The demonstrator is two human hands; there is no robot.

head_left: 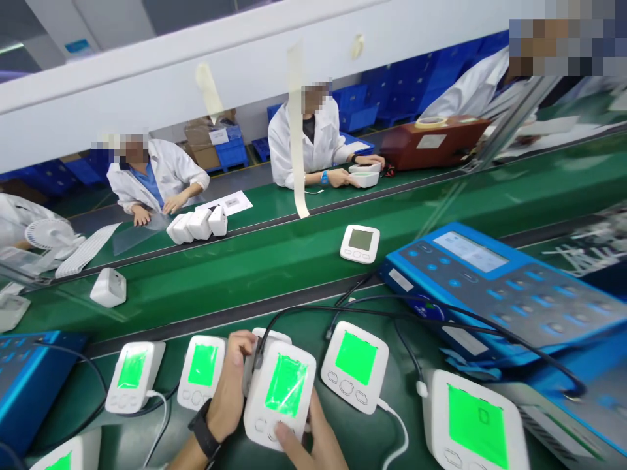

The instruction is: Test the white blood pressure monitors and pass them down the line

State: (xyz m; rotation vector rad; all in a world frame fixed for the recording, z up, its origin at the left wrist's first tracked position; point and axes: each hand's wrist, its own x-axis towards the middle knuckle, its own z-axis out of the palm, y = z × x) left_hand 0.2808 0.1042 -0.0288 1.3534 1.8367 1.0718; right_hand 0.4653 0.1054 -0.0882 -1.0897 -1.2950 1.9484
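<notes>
Head view: both hands (230, 391) clasp white blood-pressure monitor (259, 418).

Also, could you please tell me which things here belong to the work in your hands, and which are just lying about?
In hand: left hand, right hand, white plastic monitor with green screen.
Lying about: blue keypad console, white plastic monitor on the green conveyor belt.

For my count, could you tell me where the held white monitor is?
The white monitor sits bottom centre in the head view, between the left hand and the right hand, beside another monitor.
</notes>
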